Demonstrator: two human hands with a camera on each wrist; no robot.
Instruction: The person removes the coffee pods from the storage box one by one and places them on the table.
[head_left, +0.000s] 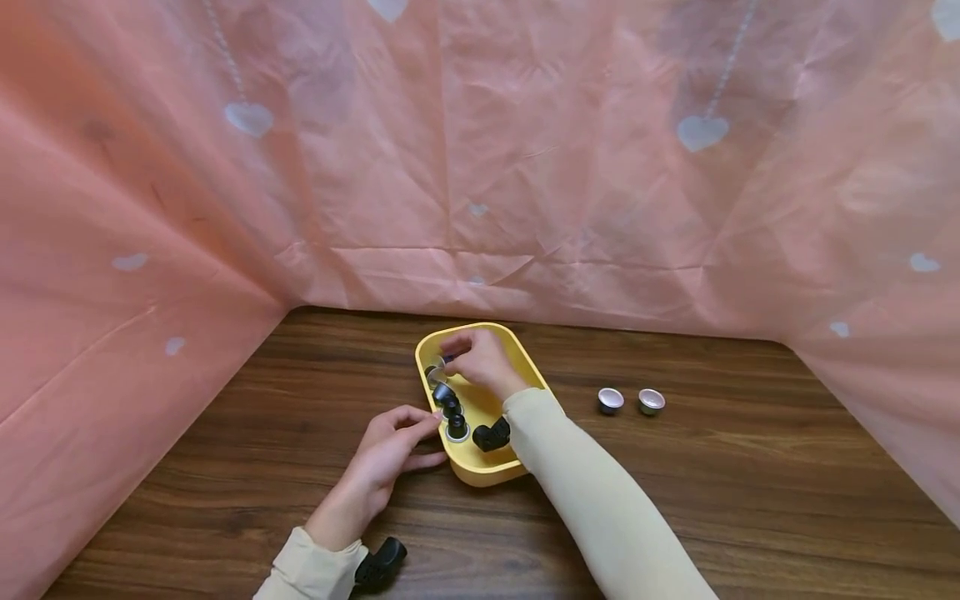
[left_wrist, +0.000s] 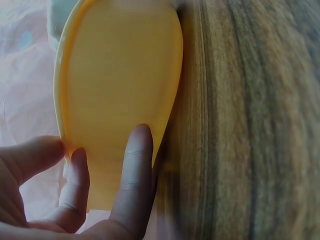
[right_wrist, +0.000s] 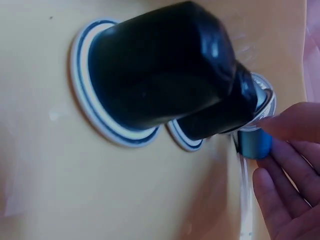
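The yellow tray (head_left: 487, 475) stands on the wooden table. My left hand (head_left: 390, 450) holds its left side, with the thumb (left_wrist: 42, 156) at the rim and the other fingers against the outer wall. Reaching inside near the far left end, my right hand (head_left: 483, 362) has its thumb and fingers around a blue coffee capsule (right_wrist: 256, 144). Close by, a black capsule (head_left: 457, 427) stands on its pale rim, with another black capsule (right_wrist: 217, 112) beside it. Clear, shiny rims (right_wrist: 265, 95) show behind the black capsules; their full shape is partly hidden.
Two capsules, a dark one (head_left: 611, 402) and a greenish one (head_left: 651, 402), sit lid up on the table right of the tray. Pink cloth (head_left: 487, 167) with hearts hangs behind and at the sides. A black wrist device (head_left: 381, 562) is on the left sleeve.
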